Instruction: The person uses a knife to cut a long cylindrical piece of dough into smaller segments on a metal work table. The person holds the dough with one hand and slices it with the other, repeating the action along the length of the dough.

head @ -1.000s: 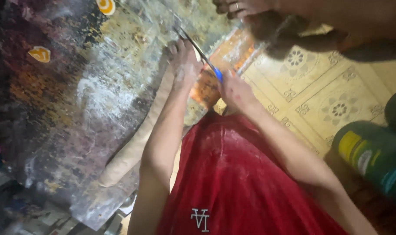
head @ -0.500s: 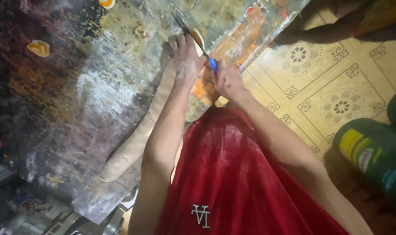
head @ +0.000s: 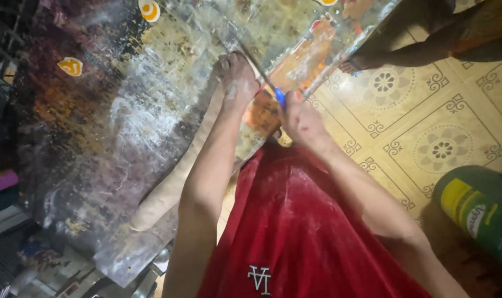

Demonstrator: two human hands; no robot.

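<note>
Both hands shifted right: right hand grip closed round blue-handled knife.

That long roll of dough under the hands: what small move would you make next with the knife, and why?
Probably press the knife down through the dough roll. The right hand holds its blue handle with the blade over the roll's end, and the left hand steadies that end on the floured table.

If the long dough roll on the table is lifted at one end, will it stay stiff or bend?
The dough roll would probably sag: it is long, thin and already curves. It may roll sideways, being round. The floured table suggests little sticking.
</note>
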